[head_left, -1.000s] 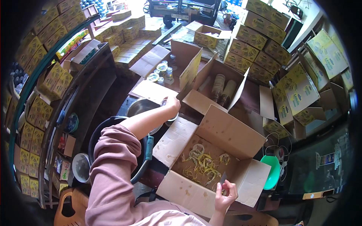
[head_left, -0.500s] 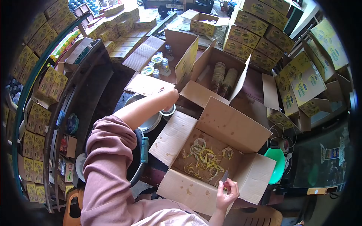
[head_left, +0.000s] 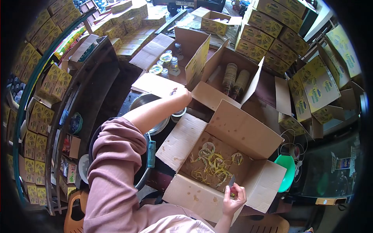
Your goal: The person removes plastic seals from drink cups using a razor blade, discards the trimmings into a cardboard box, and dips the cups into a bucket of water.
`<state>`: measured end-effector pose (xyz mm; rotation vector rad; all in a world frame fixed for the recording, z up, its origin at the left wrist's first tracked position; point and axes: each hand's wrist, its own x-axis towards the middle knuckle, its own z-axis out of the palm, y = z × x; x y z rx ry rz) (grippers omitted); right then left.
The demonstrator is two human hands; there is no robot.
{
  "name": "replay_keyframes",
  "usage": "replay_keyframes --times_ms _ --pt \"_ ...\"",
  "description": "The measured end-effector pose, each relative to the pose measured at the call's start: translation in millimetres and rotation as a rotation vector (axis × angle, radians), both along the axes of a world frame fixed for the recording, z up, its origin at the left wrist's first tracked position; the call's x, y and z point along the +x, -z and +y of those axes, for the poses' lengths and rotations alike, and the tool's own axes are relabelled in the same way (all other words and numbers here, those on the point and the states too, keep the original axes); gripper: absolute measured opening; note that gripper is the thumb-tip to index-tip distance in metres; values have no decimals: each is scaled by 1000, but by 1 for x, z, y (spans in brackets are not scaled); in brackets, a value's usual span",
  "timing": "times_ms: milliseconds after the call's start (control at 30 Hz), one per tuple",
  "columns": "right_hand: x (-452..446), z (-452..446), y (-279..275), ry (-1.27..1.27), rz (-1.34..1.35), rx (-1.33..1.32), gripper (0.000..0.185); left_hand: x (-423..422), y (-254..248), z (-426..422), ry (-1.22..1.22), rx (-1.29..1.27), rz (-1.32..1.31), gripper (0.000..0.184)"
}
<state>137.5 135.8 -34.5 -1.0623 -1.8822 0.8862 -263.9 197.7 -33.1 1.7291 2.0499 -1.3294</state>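
My left hand (head_left: 182,98) reaches forward over the pot, beside the near flap of the box of cans. Its fingers are curled, mostly hidden behind the hand; a small pale, round-edged piece shows at the fingertips. Below the forearm stands a white cup (head_left: 179,113), partly covered, and a metal pot (head_left: 144,101) lies behind the arm. Low on the right, my right hand (head_left: 235,197) pinches a thin grey blade (head_left: 232,181) over the near edge of an open cardboard box (head_left: 243,130). Yellow strips and round clear rings (head_left: 211,161) lie inside that box.
Sealed cans and cups (head_left: 165,62) stand in an open box at the back; stacked cups (head_left: 230,75) fill part of another. Yellow lemon cartons (head_left: 268,31) are piled on both sides. A green bowl (head_left: 285,174) is at right, and a teal-handled bucket (head_left: 151,154) sits beside my left arm.
My left hand has lifted slightly and shifted right, away from the cup, and a pale piece now shows at its fingertips. My right hand keeps its pinch on the blade. The view has shifted slightly.
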Motion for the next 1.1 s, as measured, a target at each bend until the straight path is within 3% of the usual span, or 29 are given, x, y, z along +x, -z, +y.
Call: replay_keyframes --times_ms 200,400,533,567,667,800,833,933,967,1100 --pt "2 -1 2 10 -3 2 20 3 4 8 -62 -43 -92 40" --pt "6 1 10 23 1 -5 20 -13 -5 13 28 165 -187 35" --pt "6 2 5 43 8 6 20 -32 94 17 23 162 -104 19" --pt "7 2 4 52 10 11 20 -16 59 11 -24 75 -14 19" --pt "8 3 4 53 -8 20 20 -5 43 -4 24 126 -99 38" --pt "10 5 7 37 -28 11 19 -2 70 4 -36 112 -74 23" --pt "11 5 7 26 -37 5 19 2 74 6 67 68 -40 20" --pt "7 8 10 43 -39 23 19 6 97 24 109 24 -8 23" --pt "7 8 11 58 -36 33 20 7 88 29 30 47 -79 24" --pt "2 9 11 60 -57 15 20 22 66 29 128 61 -93 23"
